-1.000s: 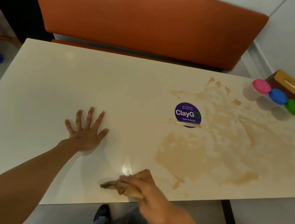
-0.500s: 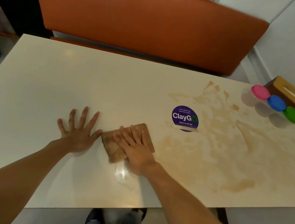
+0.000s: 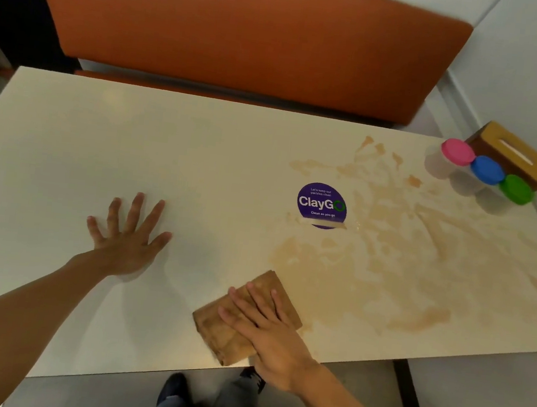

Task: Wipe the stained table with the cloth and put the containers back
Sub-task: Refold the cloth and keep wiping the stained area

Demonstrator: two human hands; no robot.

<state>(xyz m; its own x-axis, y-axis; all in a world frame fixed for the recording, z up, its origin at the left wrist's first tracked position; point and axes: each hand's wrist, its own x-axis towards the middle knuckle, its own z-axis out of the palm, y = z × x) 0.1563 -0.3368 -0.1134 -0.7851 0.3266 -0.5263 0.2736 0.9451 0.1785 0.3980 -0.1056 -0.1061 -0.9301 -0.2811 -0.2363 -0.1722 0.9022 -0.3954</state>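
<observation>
My right hand presses flat on a folded brown cloth near the front edge of the cream table. My left hand lies flat on the table to the left, fingers spread, holding nothing. A wide brown stain covers the table's right half, beginning just right of the cloth. Three clear containers stand at the far right corner, with a pink lid, a blue lid and a green lid.
A brown tissue box stands behind the containers against the white wall. A round purple ClayGo sticker sits mid-table. An orange bench backrest runs along the far side. My shoes and legs show below the front edge.
My right hand has dragged the cloth from beside my left hand back towards the front edge and to the right. My left hand has stayed flat in place.
</observation>
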